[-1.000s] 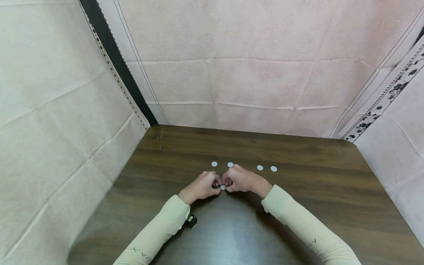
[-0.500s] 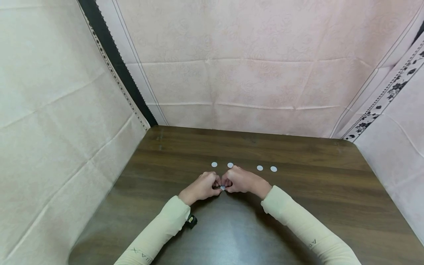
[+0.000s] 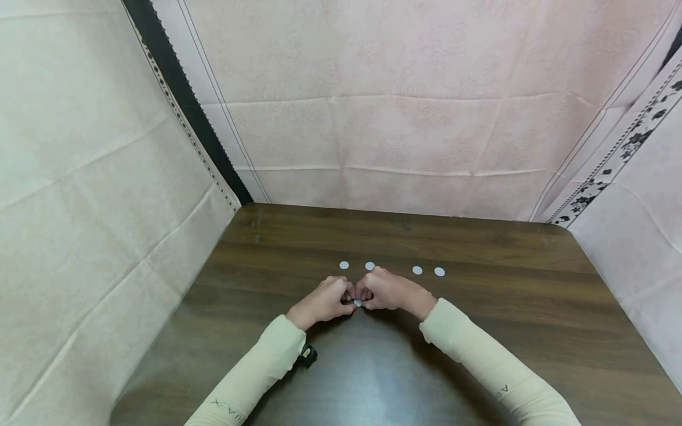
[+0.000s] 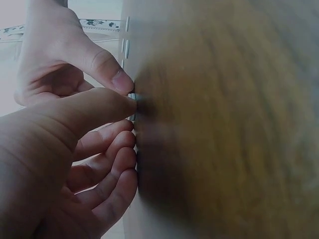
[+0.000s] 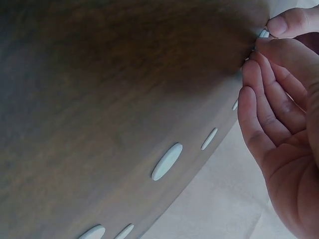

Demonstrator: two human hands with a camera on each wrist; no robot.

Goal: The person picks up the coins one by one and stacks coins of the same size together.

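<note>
Just below the centre of the head view, the left hand (image 3: 324,300) and the right hand (image 3: 395,290) meet over a small white disc (image 3: 358,302), thumbs and curled fingertips pinching it from either side. Whether it is a single layer is too small to tell. Above them, four loose discs (image 3: 417,270) lie in a row on the brown table (image 3: 511,331); the right hand's knuckles reach the lower edge of the second from the left. A dark device (image 3: 308,355) sits at the left cuff (image 3: 290,336), lower centre-left. Pale cloth (image 3: 399,130) fills the upper frame.
</note>
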